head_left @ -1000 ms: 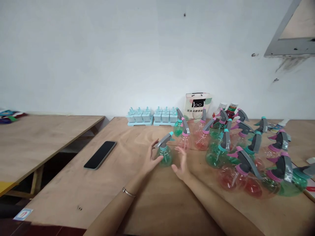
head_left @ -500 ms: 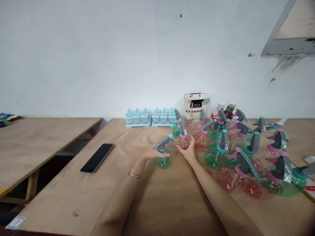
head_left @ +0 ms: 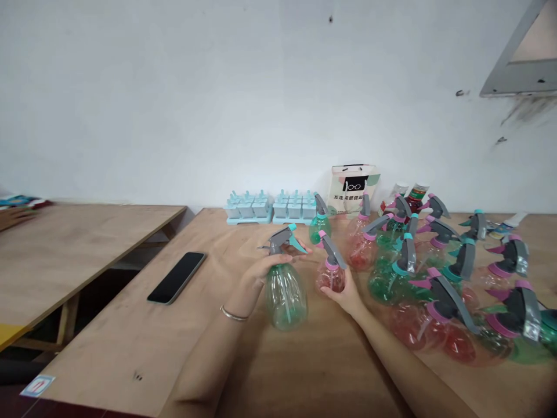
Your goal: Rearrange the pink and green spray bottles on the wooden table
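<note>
My left hand [head_left: 255,277] is wrapped round the neck of a clear green spray bottle [head_left: 285,296] with a grey trigger head, held lifted and tilted toward me above the wooden table [head_left: 270,360]. My right hand [head_left: 347,295] cups a smaller pink spray bottle [head_left: 331,276] with a pink collar and grey trigger, also raised just off the table. The two bottles sit side by side, a little apart. A bracelet circles my left wrist.
Several green and pink spray bottles [head_left: 435,273] crowd the table's right side. Two pale blue ice-pop moulds [head_left: 272,207] and a paper bag [head_left: 353,188] stand at the back by the wall. A black phone [head_left: 176,277] lies at left. A second table [head_left: 65,244] stands further left.
My left hand has lifted the green bottle off the table and drawn it toward me. My right hand has closed on a pink bottle from the group and pulled it nearer.
</note>
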Tool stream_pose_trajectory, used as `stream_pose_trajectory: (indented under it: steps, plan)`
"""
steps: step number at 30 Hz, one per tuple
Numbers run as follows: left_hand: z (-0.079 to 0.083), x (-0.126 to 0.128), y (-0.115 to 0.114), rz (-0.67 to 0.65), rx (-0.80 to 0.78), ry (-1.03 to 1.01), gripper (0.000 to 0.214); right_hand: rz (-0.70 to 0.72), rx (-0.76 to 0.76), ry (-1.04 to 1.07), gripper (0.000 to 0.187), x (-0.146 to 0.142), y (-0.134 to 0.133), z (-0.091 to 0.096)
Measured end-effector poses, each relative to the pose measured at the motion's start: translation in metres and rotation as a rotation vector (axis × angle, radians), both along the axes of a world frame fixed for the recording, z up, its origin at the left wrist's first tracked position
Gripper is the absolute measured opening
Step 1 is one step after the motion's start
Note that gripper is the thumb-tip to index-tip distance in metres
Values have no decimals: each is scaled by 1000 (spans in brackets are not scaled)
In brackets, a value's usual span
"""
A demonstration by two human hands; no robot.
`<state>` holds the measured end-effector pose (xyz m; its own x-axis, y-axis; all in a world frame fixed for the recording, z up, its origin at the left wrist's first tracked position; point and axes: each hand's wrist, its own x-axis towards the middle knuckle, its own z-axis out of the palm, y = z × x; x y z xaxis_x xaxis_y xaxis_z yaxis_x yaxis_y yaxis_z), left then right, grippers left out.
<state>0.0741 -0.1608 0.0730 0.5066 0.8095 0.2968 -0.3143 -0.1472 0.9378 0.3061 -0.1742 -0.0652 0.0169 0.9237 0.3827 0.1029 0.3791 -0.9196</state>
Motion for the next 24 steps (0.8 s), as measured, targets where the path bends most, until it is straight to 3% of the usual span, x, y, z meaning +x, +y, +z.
stream_pose_trajectory:
  steps: [6, 12, 17, 22, 24]
  plan:
    - [18, 3, -10, 47, 35, 83, 16, -13, -3, -20, 74, -1, -1, 4]
    - [21, 15, -20, -38, -155, -22, 19, -6, -4, -31, 75, -1, 0, 3]
    - [16, 20, -17, 176, -231, -72, 15, 8, -12, -15, 75, -1, 0, 3]
    - [17, 18, -19, 18, -223, 44, 21, 0, 10, -37, 72, 0, -1, 2]
    - [16, 19, -19, 25, -226, 55, 23, -5, 11, -45, 73, 0, 0, 1]
